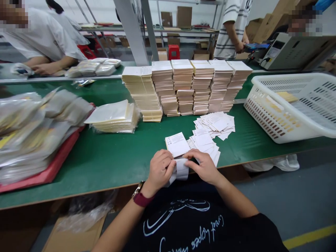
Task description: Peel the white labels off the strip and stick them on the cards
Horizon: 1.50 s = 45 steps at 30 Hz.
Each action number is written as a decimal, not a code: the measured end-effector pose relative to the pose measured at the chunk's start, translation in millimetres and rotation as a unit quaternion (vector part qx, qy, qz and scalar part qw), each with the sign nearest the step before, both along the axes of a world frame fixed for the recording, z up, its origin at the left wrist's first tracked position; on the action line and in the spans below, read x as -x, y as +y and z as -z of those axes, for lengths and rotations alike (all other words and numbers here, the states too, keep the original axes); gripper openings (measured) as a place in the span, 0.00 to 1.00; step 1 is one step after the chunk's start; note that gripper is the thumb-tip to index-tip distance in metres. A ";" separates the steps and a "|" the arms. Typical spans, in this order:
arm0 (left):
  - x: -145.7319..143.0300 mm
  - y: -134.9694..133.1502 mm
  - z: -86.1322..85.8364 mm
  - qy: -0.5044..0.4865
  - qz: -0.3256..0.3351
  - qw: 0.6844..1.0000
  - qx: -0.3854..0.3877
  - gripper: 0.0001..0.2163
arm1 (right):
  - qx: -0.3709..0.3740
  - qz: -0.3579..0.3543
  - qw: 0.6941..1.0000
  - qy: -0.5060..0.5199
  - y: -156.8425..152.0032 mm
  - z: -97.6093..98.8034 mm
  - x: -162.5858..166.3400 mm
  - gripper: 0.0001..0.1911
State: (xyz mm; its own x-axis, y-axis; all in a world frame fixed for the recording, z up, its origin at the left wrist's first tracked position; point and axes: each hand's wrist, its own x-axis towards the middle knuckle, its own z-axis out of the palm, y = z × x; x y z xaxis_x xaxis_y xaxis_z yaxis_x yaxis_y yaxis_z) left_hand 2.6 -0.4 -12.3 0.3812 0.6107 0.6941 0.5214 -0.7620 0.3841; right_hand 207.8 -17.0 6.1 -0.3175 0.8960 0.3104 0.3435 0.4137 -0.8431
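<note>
My left hand (159,170) and my right hand (202,167) hold a curled white paper sheet (181,169) between them at the green workbench's front edge. Its lower end hangs past my left hand. A printed white card (177,144) lies just above my left fingers, with its lower edge tucked near them. A loose spread of similar white cards (208,134) fans out beyond my right hand, its nearest sheets touching my right fingers. A wristwatch with a dark red strap (139,194) sits on my left wrist.
Tall stacks of cream cards (186,84) stand on the green workbench (105,168). A white plastic basket (290,108) is at right, and bagged packs on a red tray (39,164) are at left. Co-workers stand beyond the conveyor.
</note>
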 end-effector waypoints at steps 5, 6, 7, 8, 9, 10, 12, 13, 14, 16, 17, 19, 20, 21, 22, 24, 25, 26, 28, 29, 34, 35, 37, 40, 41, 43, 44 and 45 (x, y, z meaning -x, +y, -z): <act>3.0 -10.3 -8.1 0.037 -0.073 0.993 -0.081 0.09 | 0.107 0.044 0.988 0.101 -5.7 9.1 11.9 0.05; 3.8 -12.2 -9.3 0.048 -0.060 0.992 -0.098 0.12 | 0.110 0.038 0.988 0.103 -5.8 9.2 12.6 0.05; 4.2 -13.8 -10.1 0.058 -0.040 0.992 -0.106 0.12 | 0.101 0.033 0.990 0.097 -6.0 8.9 13.4 0.03; 4.4 -15.1 -10.2 0.061 -0.019 0.993 -0.103 0.10 | 0.078 0.033 0.993 0.086 -6.7 8.5 14.4 0.01; 4.1 -16.0 -9.8 0.057 -0.006 0.994 -0.091 0.09 | 0.039 0.037 0.996 0.067 -7.7 8.0 15.7 0.01; 3.6 -16.5 -8.7 0.045 -0.001 0.996 -0.076 0.07 | -0.013 0.049 0.998 0.044 -9.0 7.5 16.9 0.03; 2.3 -16.4 -5.3 0.015 -0.002 0.999 -0.045 0.06 | -0.131 0.088 0.987 -0.002 -11.8 6.2 18.1 0.07; 1.9 -16.0 -3.3 0.004 -0.004 0.999 -0.032 0.06 | -0.184 0.104 0.977 -0.018 -12.5 5.0 17.4 0.07; 1.7 -15.5 -1.2 -0.002 -0.006 1.000 -0.025 0.06 | -0.225 0.113 0.967 -0.023 -11.8 3.0 15.6 0.07; 2.4 -14.4 2.3 -0.006 -0.014 1.000 -0.025 0.05 | -0.247 0.123 0.961 0.012 -4.8 -3.4 9.4 0.07; 3.0 -14.1 3.7 -0.004 -0.019 0.999 -0.028 0.05 | -0.227 0.132 0.964 0.045 2.0 -7.6 5.9 0.06; 4.3 -14.1 6.2 0.000 -0.025 0.999 -0.034 0.05 | -0.146 0.169 0.969 0.106 21.4 -15.7 0.4 0.04; 4.8 -14.4 7.3 0.005 -0.026 0.999 -0.036 0.05 | -0.108 0.175 0.973 0.107 32.6 -18.6 -0.6 0.03; 5.1 -14.8 8.5 0.014 -0.025 0.999 -0.035 0.05 | -0.074 0.174 0.977 0.097 43.6 -20.1 -0.1 0.03; 5.2 -15.3 9.6 0.027 -0.024 0.999 -0.036 0.05 | -0.037 0.165 0.982 0.084 53.5 -20.1 1.8 0.03; 5.0 -16.2 12.0 0.058 -0.028 0.997 -0.039 0.05 | 0.030 0.137 0.989 0.051 67.6 -15.6 8.6 0.03; 4.8 -16.6 13.0 0.073 -0.031 0.996 -0.040 0.05 | 0.055 0.125 0.990 0.033 71.4 -11.8 12.5 0.03; 4.6 -16.8 14.0 0.086 -0.035 0.995 -0.040 0.05 | 0.068 0.116 0.991 0.016 73.4 -7.5 16.1 0.03; 4.3 -17.2 15.2 0.101 -0.038 0.993 -0.040 0.05 | 0.073 0.110 0.991 -0.011 73.4 0.6 21.0 0.03; 4.2 -17.3 15.6 0.105 -0.039 0.993 -0.040 0.05 | 0.072 0.109 0.991 -0.019 72.5 3.8 22.2 0.03; 3.6 -16.8 15.3 0.101 -0.034 0.994 -0.031 0.05 | 0.093 0.098 0.990 -0.031 72.0 11.7 21.4 0.03; 3.4 -16.5 15.1 0.099 -0.031 0.994 -0.030 0.05 | 0.095 0.095 0.990 -0.034 72.7 12.3 21.2 0.03; 2.8 -15.9 14.3 0.096 -0.025 0.995 -0.029 0.05 | 0.092 0.091 0.991 -0.046 73.4 12.4 21.7 0.03; 1.9 -15.6 12.5 0.100 -0.025 0.994 -0.025 0.05 | 0.071 0.094 0.988 -0.096 71.4 9.3 25.3 0.04; 1.6 -15.7 11.9 0.103 -0.026 0.994 -0.023 0.05 | 0.056 0.097 0.985 -0.132 69.9 7.6 27.2 0.05; 1.0 -16.0 11.1 0.111 -0.029 0.993 -0.020 0.05 | 0.009 0.116 0.965 -0.234 66.2 3.8 30.8 0.05; 0.8 -16.1 11.0 0.114 -0.030 0.993 -0.021 0.05 | -0.017 0.132 0.948 -0.289 64.6 2.1 32.0 0.06; 0.7 -16.2 11.1 0.118 -0.030 0.992 -0.022 0.05 | -0.034 0.153 0.928 -0.337 63.4 0.6 32.5 0.10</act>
